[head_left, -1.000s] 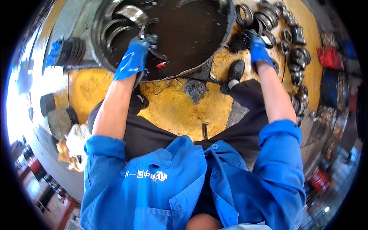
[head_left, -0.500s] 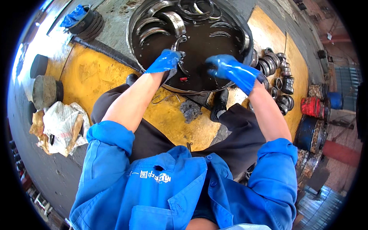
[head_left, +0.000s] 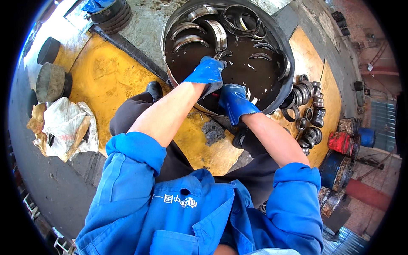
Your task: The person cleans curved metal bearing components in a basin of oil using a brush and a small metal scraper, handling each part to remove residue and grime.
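Note:
Both my hands wear blue rubber gloves and are over the near side of a large round tub (head_left: 290, 91) of dark liquid. My left hand (head_left: 208, 73) is closed round a curved metal ring piece (head_left: 224, 54), whose shiny end sticks out past the fingers. Close by on the right, my right hand (head_left: 234, 101) points down with its fingers curled; what they grip is hidden. Between the hands shows a small speck of red. Farther back in the liquid are shiny half rings (head_left: 190, 41), a wide curved band (head_left: 217, 35) and whole rings (head_left: 241, 20).
Right of the tub, several metal rings (head_left: 304, 91) sit on a yellow floor sheet (head_left: 100, 80). A white sack (head_left: 66, 123) and a grey round container (head_left: 50, 83) are at left. Red (head_left: 339, 142) and blue drums (head_left: 366, 137) stand at far right. A dark rag (head_left: 213, 131) lies before the tub.
My right hand has moved left and down, close to my left hand. The left still grips the ring piece. The view has shifted, so the tub sits farther right and lower.

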Demonstrator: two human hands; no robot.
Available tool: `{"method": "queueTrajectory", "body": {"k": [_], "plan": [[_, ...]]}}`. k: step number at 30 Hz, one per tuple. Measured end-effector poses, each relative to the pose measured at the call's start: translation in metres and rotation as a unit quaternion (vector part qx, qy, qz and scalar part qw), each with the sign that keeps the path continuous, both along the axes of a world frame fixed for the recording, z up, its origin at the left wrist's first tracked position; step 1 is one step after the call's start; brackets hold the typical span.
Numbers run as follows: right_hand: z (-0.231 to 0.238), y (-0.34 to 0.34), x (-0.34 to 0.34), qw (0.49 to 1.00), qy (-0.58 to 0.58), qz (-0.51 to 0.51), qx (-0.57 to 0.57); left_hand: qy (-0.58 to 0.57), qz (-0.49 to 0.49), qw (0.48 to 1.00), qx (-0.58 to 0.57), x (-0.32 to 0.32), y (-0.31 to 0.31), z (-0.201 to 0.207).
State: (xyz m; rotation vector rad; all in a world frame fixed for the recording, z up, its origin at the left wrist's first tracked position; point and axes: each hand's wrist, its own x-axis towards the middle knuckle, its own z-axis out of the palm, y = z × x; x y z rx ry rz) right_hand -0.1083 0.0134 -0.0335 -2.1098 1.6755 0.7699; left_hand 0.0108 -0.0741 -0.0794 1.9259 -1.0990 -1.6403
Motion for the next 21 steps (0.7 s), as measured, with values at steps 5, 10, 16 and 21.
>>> {"method": "queueTrajectory", "body": {"k": [5, 10, 16, 21], "plan": [[0.026, -0.004, 0.003, 0.999, 0.007, 0.006, 0.033, 0.105, 0.017, 0.994, -0.012, 0.010, -0.015, -0.035], [0.045, -0.016, -0.009, 1.000, 0.013, 0.016, 0.006, 0.181, 0.063, 0.979, -0.063, 0.034, -0.022, -0.038], [0.072, -0.006, -0.076, 0.868, -0.385, -0.261, -0.177, 0.018, -0.069, 0.983, -0.168, 0.018, 0.007, 0.025], [0.064, 0.009, -0.066, 0.684, -0.604, -0.388, -0.129, 0.037, -0.094, 0.977, -0.188, 0.015, 0.008, 0.012]]}}
